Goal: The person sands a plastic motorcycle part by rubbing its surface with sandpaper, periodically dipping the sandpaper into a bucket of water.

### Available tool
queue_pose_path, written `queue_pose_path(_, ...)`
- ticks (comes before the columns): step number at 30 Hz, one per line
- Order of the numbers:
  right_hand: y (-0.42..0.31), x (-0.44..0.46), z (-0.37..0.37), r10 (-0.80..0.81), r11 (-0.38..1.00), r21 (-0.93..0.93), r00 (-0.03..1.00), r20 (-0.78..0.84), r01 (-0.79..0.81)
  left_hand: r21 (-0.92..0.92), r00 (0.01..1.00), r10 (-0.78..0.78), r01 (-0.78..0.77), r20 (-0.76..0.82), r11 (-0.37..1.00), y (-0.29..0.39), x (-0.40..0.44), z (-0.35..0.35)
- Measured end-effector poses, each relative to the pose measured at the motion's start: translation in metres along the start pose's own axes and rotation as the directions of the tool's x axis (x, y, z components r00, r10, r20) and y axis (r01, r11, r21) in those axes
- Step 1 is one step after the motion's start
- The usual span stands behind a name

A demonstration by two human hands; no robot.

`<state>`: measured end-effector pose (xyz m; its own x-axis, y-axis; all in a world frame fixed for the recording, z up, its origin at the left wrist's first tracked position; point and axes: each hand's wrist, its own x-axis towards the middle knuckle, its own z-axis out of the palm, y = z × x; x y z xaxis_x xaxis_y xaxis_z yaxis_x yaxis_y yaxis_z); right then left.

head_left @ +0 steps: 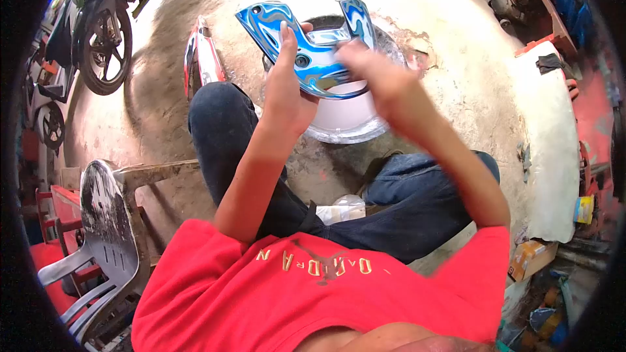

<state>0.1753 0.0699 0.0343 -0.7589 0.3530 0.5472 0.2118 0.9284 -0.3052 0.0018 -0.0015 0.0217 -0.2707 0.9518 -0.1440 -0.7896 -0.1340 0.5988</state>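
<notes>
A glossy U-shaped body panel (267, 26) with blue, white and silver swirls is held up in front of me. My left hand (287, 91) grips its left side, thumb on the face and fingers behind. Over the panel's right part is my right hand (375, 72), blurred by motion. Its fingers are smeared, so what they hold, if anything, does not show. Beneath the panel, a round basin (349, 132) with a pale rim and whitish contents sits on the floor between my legs.
A red and white panel (207, 58) lies on the floor to the left. Motorcycles (104, 45) stand at upper left. A worn plastic chair (107, 221) is at lower left, and a cardboard box (531, 257) lies at right beside a long whitish slab (551, 150).
</notes>
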Motion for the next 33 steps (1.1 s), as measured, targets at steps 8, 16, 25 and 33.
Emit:
queue_pose_path(8,0.03,-0.002,-0.009,0.169,0.98,-0.11,0.986,0.015,-0.166,-0.023,1.0,0.015,-0.015,-0.005,1.0,-0.003,-0.003,0.008)
queue_pose_path(16,0.012,0.009,-0.009,0.217,0.976,-0.005,0.971,-0.1,-0.219,-0.03,0.997,0.061,-0.063,-0.056,0.998,-0.007,-0.009,0.008)
queue_pose_path(25,0.032,0.005,-0.008,0.371,0.928,-0.039,0.928,0.02,-0.37,-0.031,0.993,0.092,-0.094,-0.071,0.995,-0.006,-0.006,0.01)
queue_pose_path(33,0.023,0.006,-0.018,0.299,0.954,0.006,0.954,-0.014,-0.299,-0.064,0.994,0.098,-0.101,-0.046,0.993,-0.008,-0.006,0.008)
